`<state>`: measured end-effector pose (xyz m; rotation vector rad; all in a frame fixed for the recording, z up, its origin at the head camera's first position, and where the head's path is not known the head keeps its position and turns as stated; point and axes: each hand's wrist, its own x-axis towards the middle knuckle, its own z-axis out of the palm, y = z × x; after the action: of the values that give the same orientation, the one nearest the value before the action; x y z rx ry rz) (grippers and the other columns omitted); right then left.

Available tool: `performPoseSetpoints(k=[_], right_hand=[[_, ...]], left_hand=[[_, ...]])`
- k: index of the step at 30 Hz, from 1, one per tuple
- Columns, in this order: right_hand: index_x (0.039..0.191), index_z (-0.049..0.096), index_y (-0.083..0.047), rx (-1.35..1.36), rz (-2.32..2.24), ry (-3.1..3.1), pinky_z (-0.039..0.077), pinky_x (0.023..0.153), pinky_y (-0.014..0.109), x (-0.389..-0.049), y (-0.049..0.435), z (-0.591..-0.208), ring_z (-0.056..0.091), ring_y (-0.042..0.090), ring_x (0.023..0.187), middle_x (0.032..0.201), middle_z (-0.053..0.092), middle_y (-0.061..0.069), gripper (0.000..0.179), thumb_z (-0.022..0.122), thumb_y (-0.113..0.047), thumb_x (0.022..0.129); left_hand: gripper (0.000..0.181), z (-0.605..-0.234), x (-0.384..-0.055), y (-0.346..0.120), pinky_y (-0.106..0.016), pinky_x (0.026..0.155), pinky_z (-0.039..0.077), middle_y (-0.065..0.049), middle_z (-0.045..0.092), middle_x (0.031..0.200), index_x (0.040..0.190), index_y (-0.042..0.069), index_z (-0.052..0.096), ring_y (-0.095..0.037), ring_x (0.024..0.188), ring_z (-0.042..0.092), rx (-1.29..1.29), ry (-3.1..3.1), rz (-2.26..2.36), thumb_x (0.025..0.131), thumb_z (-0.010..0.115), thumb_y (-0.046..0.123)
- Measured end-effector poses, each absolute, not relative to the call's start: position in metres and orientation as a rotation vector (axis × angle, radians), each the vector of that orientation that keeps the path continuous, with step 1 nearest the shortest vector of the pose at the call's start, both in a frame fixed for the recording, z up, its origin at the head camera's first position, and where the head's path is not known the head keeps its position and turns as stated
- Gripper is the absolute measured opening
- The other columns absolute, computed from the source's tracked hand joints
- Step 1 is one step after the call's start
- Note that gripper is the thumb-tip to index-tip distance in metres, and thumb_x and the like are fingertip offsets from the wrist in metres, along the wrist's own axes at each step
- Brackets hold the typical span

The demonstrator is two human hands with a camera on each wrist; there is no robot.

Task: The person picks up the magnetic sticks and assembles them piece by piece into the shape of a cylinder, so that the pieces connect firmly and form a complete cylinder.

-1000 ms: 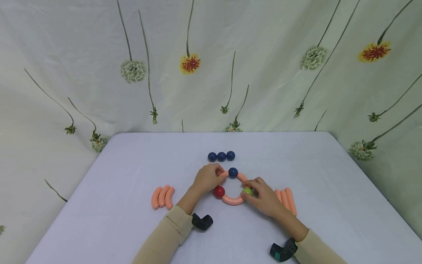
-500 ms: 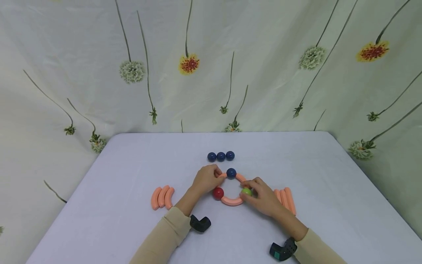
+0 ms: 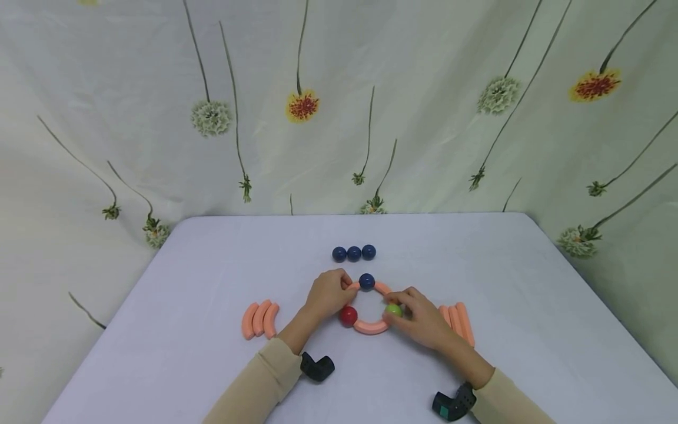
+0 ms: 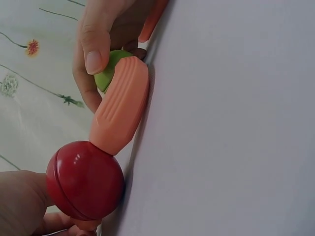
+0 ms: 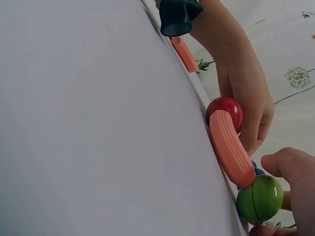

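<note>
My left hand (image 3: 329, 292) pinches upper curved piece (image 3: 355, 285) at ring's 10 o'clock, between red ball (image 3: 348, 316) at 8 and single navy ball (image 3: 366, 281) at 12; my right hand (image 3: 421, 321) grasps green ball (image 3: 393, 309) near 3, thumb and fingers about it; lower curved piece (image 3: 371, 328) at 6 touches red, green; navy row (image 3: 354, 254) beyond 12; loose curved trio (image 3: 259, 318) at 9
</note>
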<state>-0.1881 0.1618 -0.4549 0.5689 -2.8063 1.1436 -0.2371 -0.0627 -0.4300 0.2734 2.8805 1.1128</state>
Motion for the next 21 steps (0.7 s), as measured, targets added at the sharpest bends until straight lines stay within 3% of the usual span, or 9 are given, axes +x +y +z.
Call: performPoseSetpoints(k=[16,21], right_hand=[[0.119,0.065,-0.01,0.641,1.142,-2.796,0.046,0.07,0.029,-0.189,0.164,-0.442,0.052,0.013,0.082,0.1,0.061,-0.002,0.038,0.071,-0.03,0.088],[0.121,0.065,-0.009,0.549,1.132,-2.847,0.046,0.072,0.032,-0.188,0.17,-0.437,0.052,0.013,0.085,0.102,0.062,0.0,0.046,0.073,-0.038,0.087]], left_hand=[[0.019,-0.429,-0.218,-0.07,-0.026,0.052,0.041,-0.001,0.055,0.064,0.097,0.004,0.061,-0.015,0.056,0.053,0.223,2.859,1.114,0.083,0.066,0.015],[0.025,-0.428,-0.211,-0.072,-0.027,0.052,0.038,-0.001,0.053,0.064,0.103,0.003,0.061,-0.016,0.057,0.05,0.276,2.872,1.039,0.083,0.065,0.016]])
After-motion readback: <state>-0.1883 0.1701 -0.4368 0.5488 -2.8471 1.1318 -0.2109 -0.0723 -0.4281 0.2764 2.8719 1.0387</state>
